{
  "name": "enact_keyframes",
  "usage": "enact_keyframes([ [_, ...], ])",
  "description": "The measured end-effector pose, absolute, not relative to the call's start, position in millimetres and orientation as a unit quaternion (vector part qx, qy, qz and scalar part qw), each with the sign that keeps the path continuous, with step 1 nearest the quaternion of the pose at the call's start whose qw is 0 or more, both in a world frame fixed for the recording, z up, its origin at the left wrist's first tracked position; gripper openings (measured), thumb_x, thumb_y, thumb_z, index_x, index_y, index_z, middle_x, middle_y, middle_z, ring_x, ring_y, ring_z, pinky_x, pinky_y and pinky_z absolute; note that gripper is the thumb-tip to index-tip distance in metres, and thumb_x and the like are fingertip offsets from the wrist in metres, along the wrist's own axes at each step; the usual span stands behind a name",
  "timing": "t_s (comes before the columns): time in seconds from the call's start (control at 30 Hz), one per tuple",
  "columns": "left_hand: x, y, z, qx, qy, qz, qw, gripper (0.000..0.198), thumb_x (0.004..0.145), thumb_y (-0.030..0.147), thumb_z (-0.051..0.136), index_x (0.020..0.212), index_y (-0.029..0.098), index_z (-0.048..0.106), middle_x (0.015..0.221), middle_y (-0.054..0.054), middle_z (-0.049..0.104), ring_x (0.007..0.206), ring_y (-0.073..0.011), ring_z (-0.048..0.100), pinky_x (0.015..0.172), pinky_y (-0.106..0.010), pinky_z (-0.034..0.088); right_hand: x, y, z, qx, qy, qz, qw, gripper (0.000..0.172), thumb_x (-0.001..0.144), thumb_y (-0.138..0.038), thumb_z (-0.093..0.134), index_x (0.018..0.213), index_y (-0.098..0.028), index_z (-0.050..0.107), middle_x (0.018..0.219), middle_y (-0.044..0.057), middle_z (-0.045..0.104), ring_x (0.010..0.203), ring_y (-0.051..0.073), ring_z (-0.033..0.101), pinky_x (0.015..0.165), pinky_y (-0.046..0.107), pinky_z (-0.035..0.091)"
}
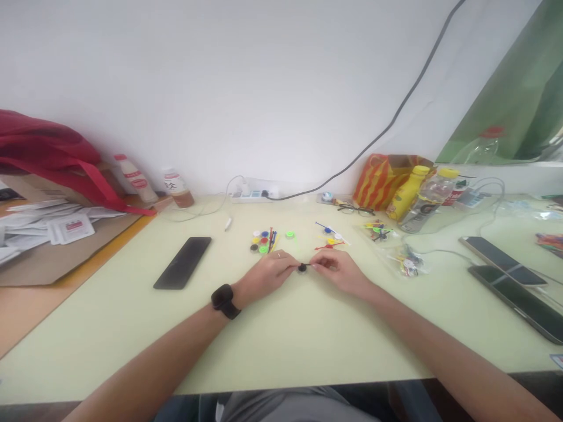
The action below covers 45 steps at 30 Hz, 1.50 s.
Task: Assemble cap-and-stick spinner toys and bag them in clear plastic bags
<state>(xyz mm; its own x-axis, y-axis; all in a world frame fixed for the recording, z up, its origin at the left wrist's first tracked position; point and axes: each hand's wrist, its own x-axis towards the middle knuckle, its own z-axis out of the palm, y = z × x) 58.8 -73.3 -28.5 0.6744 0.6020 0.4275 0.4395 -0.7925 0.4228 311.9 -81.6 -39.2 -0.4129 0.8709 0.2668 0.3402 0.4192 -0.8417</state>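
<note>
Between my two hands is a small black round piece (302,268) with a thin dark stick lying across its top. My left hand (278,268), wearing a ring and a black watch, pinches the stick's left end. The right end is pinched by the fingertips of my right hand (338,269). Beyond my left hand lie several coloured round pieces (264,241) and a bunch of thin coloured sticks (272,239). A green round piece (290,235) sits apart from them. Past my right hand are a blue disc with a stick (327,231) and a red arrow-like piece (329,246).
Clear bags (410,261) of similar pieces lie to the right, near bottles (424,202) and a striped bag (373,181). Glasses (355,210) rest at the back. Phones lie at the left (182,262) and right (519,296). A power strip (250,194) stands against the wall.
</note>
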Motion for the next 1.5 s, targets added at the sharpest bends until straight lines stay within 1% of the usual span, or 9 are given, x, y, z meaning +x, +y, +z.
enact_keyframes([
  [0.27, 60, -73, -30, 0.907, 0.288, 0.266, 0.154, 0.028, 0.106, 0.019, 0.047, 0.116, 0.023, 0.073, 0.107, -0.008, 0.076, 0.102, -0.022, 0.069, 0.089, -0.037, 0.056, 315, -83, -40, -0.391, -0.808, 0.294, 0.328, 0.02, 0.101, -0.028, 0.053, 0.097, -0.021, 0.071, 0.087, 0.004, 0.069, 0.073, 0.018, 0.058, 0.064, 0.03, 0.045],
  [0.9, 67, -82, -28, 0.908, 0.301, 0.247, 0.153, 0.026, 0.102, 0.011, 0.042, 0.103, 0.02, 0.067, 0.099, -0.009, 0.066, 0.095, -0.0229, 0.063, 0.084, -0.037, 0.054, 314, -85, -36, -0.384, -0.829, 0.273, 0.302, 0.018, 0.099, -0.018, 0.052, 0.091, -0.021, 0.068, 0.086, 0.003, 0.066, 0.076, 0.018, 0.059, 0.068, 0.03, 0.046],
  [1.0, 67, -85, -23, 0.901, 0.307, 0.269, 0.147, 0.02, 0.104, 0.019, 0.046, 0.106, 0.021, 0.066, 0.106, -0.009, 0.067, 0.103, -0.0242, 0.063, 0.091, -0.039, 0.053, 313, -86, -39, -0.408, -0.808, 0.287, 0.313, 0.013, 0.099, -0.026, 0.055, 0.104, -0.022, 0.066, 0.089, 0.003, 0.066, 0.07, 0.017, 0.058, 0.064, 0.031, 0.048],
  [1.17, 66, -87, -18, 0.858, 0.349, 0.347, 0.147, 0.026, 0.109, 0.025, 0.04, 0.123, 0.022, 0.062, 0.119, -0.009, 0.068, 0.119, -0.0251, 0.06, 0.107, -0.043, 0.045, 313, -89, -42, -0.472, -0.764, 0.258, 0.356, 0.038, 0.099, -0.042, 0.057, 0.132, -0.023, 0.059, 0.106, 0.007, 0.065, 0.066, 0.015, 0.058, 0.064, 0.032, 0.051],
  [1.23, 65, -87, -17, 0.852, 0.356, 0.358, 0.139, 0.027, 0.11, 0.026, 0.038, 0.121, 0.022, 0.062, 0.117, -0.008, 0.069, 0.117, -0.0252, 0.06, 0.109, -0.044, 0.042, 312, -92, -38, -0.498, -0.749, 0.223, 0.374, 0.036, 0.098, -0.048, 0.058, 0.123, -0.023, 0.064, 0.1, 0.006, 0.064, 0.065, 0.016, 0.056, 0.064, 0.033, 0.05],
  [1.3, 65, -86, -18, 0.851, 0.358, 0.361, 0.133, 0.028, 0.11, 0.027, 0.037, 0.118, 0.022, 0.063, 0.114, -0.007, 0.07, 0.114, -0.025, 0.061, 0.109, -0.044, 0.041, 311, -95, -31, -0.494, -0.744, 0.258, 0.369, 0.039, 0.1, -0.055, 0.053, 0.088, -0.022, 0.068, 0.081, 0.003, 0.059, 0.063, 0.016, 0.052, 0.064, 0.032, 0.048],
  [1.37, 64, -86, -18, 0.848, 0.362, 0.364, 0.131, 0.028, 0.11, 0.027, 0.037, 0.118, 0.022, 0.064, 0.114, -0.007, 0.071, 0.113, -0.0248, 0.06, 0.108, -0.044, 0.042, 311, -98, -22, -0.451, -0.74, 0.363, 0.343, 0.062, 0.104, -0.059, 0.042, 0.054, -0.022, 0.048, 0.061, 0.0, 0.045, 0.058, 0.016, 0.046, 0.063, 0.031, 0.045],
  [1.43, 64, -86, -18, 0.847, 0.365, 0.365, 0.129, 0.028, 0.11, 0.027, 0.038, 0.119, 0.022, 0.064, 0.114, -0.007, 0.07, 0.112, -0.0247, 0.059, 0.106, -0.043, 0.042, 311, -99, -15, -0.412, -0.72, 0.437, 0.349, 0.07, 0.106, -0.059, 0.034, 0.047, -0.022, 0.031, 0.054, -0.001, 0.035, 0.054, 0.014, 0.04, 0.063, 0.032, 0.043],
  [1.5, 64, -87, -17, 0.845, 0.371, 0.364, 0.127, 0.027, 0.11, 0.027, 0.038, 0.119, 0.022, 0.064, 0.115, -0.006, 0.07, 0.113, -0.0247, 0.059, 0.107, -0.043, 0.042, 312, -97, -13, -0.413, -0.701, 0.426, 0.396, 0.068, 0.106, -0.06, 0.037, 0.05, -0.022, 0.034, 0.055, -0.002, 0.036, 0.055, 0.014, 0.039, 0.064, 0.032, 0.041],
])
